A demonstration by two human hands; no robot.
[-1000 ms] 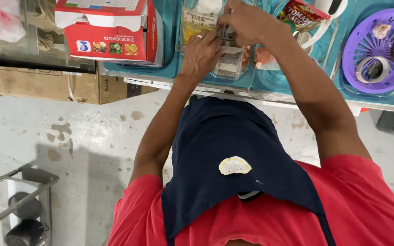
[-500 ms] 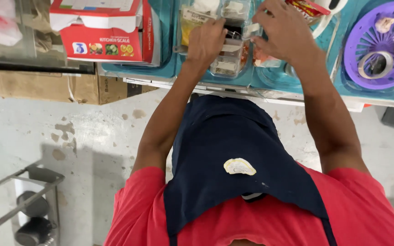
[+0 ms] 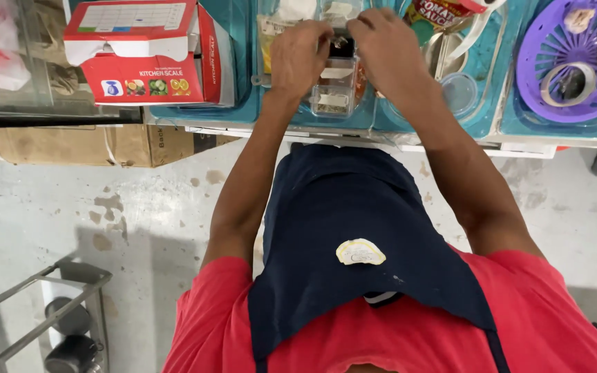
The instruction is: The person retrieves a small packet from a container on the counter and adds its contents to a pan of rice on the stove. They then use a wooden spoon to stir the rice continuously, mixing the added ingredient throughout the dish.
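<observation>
A clear plastic compartment container (image 3: 335, 99) lies on a teal tray (image 3: 243, 110) at the table's near edge. My left hand (image 3: 300, 56) curls over its upper left part with the fingers closed on it. My right hand (image 3: 383, 45) grips its upper right side, fingertips meeting the left hand's over a small dark piece (image 3: 340, 43). What that piece is cannot be made out. Both forearms reach up from my navy apron (image 3: 354, 228) and red shirt.
A red and white cardboard box (image 3: 139, 52) stands at the left, and a purple basket (image 3: 554, 41) holding a tape roll (image 3: 568, 83) at the right. A sauce packet (image 3: 443, 10) and a clear round lid (image 3: 459, 93) lie beside my right hand. Below are a brown carton (image 3: 105, 145) and a metal rack (image 3: 36, 311).
My right hand swung out to the right, then came back close to the left hand over the container. My left hand shifted slightly up the container.
</observation>
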